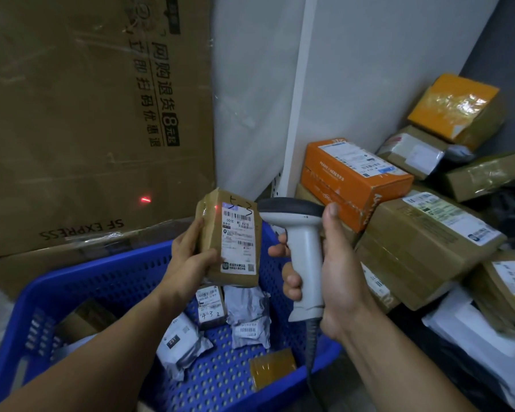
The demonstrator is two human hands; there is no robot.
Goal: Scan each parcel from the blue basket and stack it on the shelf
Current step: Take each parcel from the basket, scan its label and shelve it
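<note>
My left hand (191, 257) grips a small brown cardboard parcel (231, 239) upright above the blue basket (107, 281), white label facing me. My right hand (327, 269) holds a grey barcode scanner (298, 233) by its handle, head pointed left at the parcel. A red laser spot shows on the parcel's upper left corner, and another on the big carton behind. Inside the basket lie several small parcels: grey poly bags (247, 316), a small labelled box (210, 306) and a yellow-taped packet (272, 367).
A large SF Express carton (87, 114) leans against the wall at left. To the right, scanned boxes are stacked on the shelf: an orange box (354, 176), brown cartons (422, 242) and a yellow-topped box (455, 105). A white upright post (298, 108) stands behind the scanner.
</note>
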